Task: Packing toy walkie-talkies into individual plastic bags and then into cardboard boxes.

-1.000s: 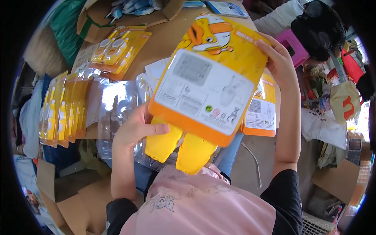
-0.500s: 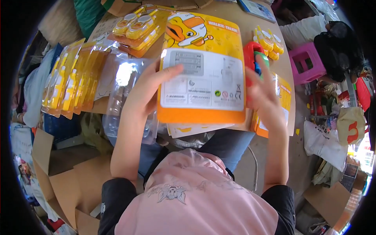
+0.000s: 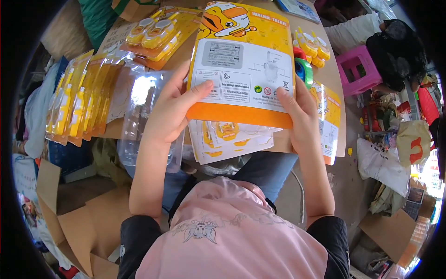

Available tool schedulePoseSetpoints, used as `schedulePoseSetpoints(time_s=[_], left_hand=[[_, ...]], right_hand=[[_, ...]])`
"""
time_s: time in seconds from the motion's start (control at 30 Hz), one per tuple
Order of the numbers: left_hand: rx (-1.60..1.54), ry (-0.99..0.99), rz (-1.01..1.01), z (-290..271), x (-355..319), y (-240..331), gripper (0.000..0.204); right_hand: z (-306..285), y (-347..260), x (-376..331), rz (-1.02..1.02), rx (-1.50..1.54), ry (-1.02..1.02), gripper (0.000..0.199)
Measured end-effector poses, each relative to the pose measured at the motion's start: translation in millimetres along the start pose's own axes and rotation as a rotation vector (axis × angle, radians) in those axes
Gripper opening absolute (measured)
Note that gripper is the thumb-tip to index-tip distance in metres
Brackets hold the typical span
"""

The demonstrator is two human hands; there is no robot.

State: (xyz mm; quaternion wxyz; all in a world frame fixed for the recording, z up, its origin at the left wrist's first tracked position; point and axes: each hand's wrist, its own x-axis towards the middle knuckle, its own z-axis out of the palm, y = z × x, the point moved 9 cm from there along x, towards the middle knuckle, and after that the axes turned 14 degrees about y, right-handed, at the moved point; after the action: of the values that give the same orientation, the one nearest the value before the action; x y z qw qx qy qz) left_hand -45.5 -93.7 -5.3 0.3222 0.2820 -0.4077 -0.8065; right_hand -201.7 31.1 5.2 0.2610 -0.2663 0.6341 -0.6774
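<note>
Between my two hands is a printed packaging card (image 3: 246,74), yellow on top with a cartoon duck, white in the middle and orange along its lower edge. My left hand (image 3: 179,109) grips its lower left side, thumb on the printed face. On the lower right side, my right hand (image 3: 302,114) pinches it the same way. Below the card lies a stack of white printed sheets (image 3: 230,146). A red tape dispenser with a green-and-blue roll (image 3: 304,70) is partly hidden behind the card's right edge. More printed cards (image 3: 329,121) lie beside my right hand.
Clear plastic blister shells (image 3: 148,107) lie left of my left forearm. Packed yellow toy walkie-talkies (image 3: 69,104) stand in a row farther left; others (image 3: 155,35) are piled at the back. Loose yellow walkie-talkies (image 3: 312,46) sit back right, near a pink stool (image 3: 360,69). An open carton (image 3: 88,218) is lower left.
My right hand has come from beside the card to grip its lower right side. The card's lower edge has moved up and away, showing more of the sheets beneath.
</note>
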Motion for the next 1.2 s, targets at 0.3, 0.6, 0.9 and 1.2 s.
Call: schedulePoseSetpoints(time_s=[0.3,0.6,0.9,1.2], left_hand=[[0.121,0.036,0.102,-3.5,-1.7,5.2,0.061],[0.116,-0.077,0.129,-4.2,-9.1,23.5,0.080],[0.064,0.190,0.038,-50.5,4.2,25.2,0.025],[-0.047,0.378,0.135,-82.2,2.8,44.6,0.039]], right_hand=[[8.6,10.2,-6.4,0.255,-0.051,-0.167,0.075],[-1.9,7.8,5.6,0.155,0.051,-0.074,0.072],[9.4,1.9,-25.4,-0.080,-0.301,-0.389,0.081],[-147.5,8.2,15.0,0.010,-0.556,0.282,0.033]])
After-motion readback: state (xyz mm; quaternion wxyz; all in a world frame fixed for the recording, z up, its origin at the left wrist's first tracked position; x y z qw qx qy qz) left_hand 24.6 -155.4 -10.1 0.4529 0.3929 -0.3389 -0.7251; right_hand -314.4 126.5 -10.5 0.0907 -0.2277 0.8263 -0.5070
